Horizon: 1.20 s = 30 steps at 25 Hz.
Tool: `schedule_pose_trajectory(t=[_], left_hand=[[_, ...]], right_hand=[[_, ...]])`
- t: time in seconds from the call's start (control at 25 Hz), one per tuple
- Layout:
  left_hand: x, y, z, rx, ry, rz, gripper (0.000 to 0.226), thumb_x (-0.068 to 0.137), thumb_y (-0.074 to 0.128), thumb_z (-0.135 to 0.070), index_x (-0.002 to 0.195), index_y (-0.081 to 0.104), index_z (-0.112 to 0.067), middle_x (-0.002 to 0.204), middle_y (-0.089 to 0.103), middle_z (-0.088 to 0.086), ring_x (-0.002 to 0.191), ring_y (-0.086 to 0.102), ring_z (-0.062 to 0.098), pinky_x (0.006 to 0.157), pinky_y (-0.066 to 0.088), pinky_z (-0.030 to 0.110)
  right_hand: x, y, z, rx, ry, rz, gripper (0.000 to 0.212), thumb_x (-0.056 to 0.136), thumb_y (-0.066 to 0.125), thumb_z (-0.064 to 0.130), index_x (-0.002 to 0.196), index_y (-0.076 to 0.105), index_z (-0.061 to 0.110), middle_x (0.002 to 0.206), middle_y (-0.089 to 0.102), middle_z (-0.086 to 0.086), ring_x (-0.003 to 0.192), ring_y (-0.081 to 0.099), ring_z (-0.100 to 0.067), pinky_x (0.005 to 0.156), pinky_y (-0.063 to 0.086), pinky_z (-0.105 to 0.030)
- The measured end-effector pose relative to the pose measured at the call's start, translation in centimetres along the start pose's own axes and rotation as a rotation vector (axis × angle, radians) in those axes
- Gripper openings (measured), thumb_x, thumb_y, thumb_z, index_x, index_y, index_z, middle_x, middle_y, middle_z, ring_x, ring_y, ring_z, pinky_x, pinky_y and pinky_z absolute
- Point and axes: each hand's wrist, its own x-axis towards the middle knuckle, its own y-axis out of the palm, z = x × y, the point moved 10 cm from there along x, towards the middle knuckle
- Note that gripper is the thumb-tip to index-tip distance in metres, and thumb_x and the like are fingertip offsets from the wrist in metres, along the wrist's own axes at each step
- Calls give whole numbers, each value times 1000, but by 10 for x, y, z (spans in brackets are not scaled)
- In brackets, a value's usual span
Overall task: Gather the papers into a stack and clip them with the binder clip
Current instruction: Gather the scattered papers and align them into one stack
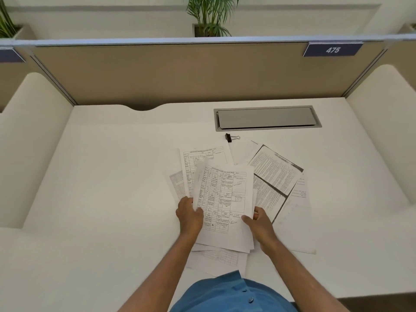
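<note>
1. Papers, white printed sheets, some ruled as forms and some dense with text (275,174): we find them fanned loose across the middle of the white tabletop (112,176), overlapping at odd angles, not yet a stack.
2. Held sheaf, several form sheets with handwriting (222,199): we grip it between both hands, raised off the spread below.
3. Left hand (189,213): thumb laid on the face, fingers curled behind the left edge, pinching the sheaf.
4. Right hand (258,219): thumb pressed on the lower right of the top sheet, fingers under it, likewise clasping the sheaf.
5. Orientation: the sheaf's long axis runs from us toward the far partition, tilted slightly clockwise, the heading at the far end. The text pages to the right lie skewed, their long axes slanting toward the near right.
6. Binder clip, small, black with wire handles (231,137): it lies untouched beyond the papers, just before the grey metal cable hatch (267,118), handles pointing right.
7. Method, in our judgement: we should hold the sheaf loosely, sweep the stragglers under it, and tap the short edge on the tabletop to square it.
8. Caution: a tight pinch would lock in the skew before clipping.
</note>
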Motion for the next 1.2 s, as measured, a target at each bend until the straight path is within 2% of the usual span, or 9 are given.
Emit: schedule_pose_trajectory(t=[0.08,0.16,0.24,0.32,0.44,0.68,0.92,1.04,1.2], left_hand=[[3,-2,2,-163,-56,47,32,96,55,-4,125,58,-18,126,63,4,112,62,23,89,56,35],[1,1,1,-270,-117,128,38,99,55,-5,135,52,-18,122,65,1,103,64,16,76,52,24],[0,8,5,-301,-151,199,40,100,56,-7,139,52,-15,124,66,2,107,65,19,84,54,29],[-3,18,8,-329,-164,250,40,101,56,-9,140,56,-16,127,70,3,112,67,22,97,56,41],[-7,15,8,-383,-152,217,35,101,58,-11,136,60,-18,123,72,2,111,69,21,99,56,43],[4,-8,-35,-674,-77,278,35,101,63,-19,136,61,-20,124,75,2,113,72,21,97,59,43],[14,-38,-80,-737,19,166,33,101,63,-15,134,65,-15,120,77,8,112,72,30,96,58,54],[2,-58,-117,-764,175,239,34,100,63,-13,133,64,-12,122,76,11,114,72,31,92,60,49],[-17,-83,-158,-688,355,295,27,94,68,-13,120,71,-19,112,79,1,104,76,21,84,63,37]], right_hand=[[1,8,3,-4,-16,33,41,96,67,15,134,53,18,128,67,-3,112,65,-19,98,55,-42],[1,14,8,-37,-53,55,36,97,64,15,132,57,24,129,66,-3,111,65,-18,92,57,-37],[3,17,9,-86,-95,57,39,99,60,17,136,56,28,135,62,-2,115,64,-18,96,56,-38],[0,18,13,-121,-119,63,45,102,56,16,146,50,23,141,59,3,125,58,-18,108,49,-41],[-9,13,25,-133,-159,45,47,104,54,18,150,47,21,142,58,5,130,55,-17,114,44,-43],[-17,3,76,6,-251,90,39,102,57,13,140,57,23,126,70,3,113,68,-16,91,57,-33],[-20,12,121,29,-383,142,38,100,63,32,137,60,25,124,74,7,112,71,-11,96,59,-38],[-25,5,140,34,-471,96,27,99,64,26,126,68,26,117,76,5,106,73,-13,91,61,-41],[-38,-11,158,179,-527,43,25,94,71,14,112,69,31,111,78,4,101,74,-12,84,61,-29]])
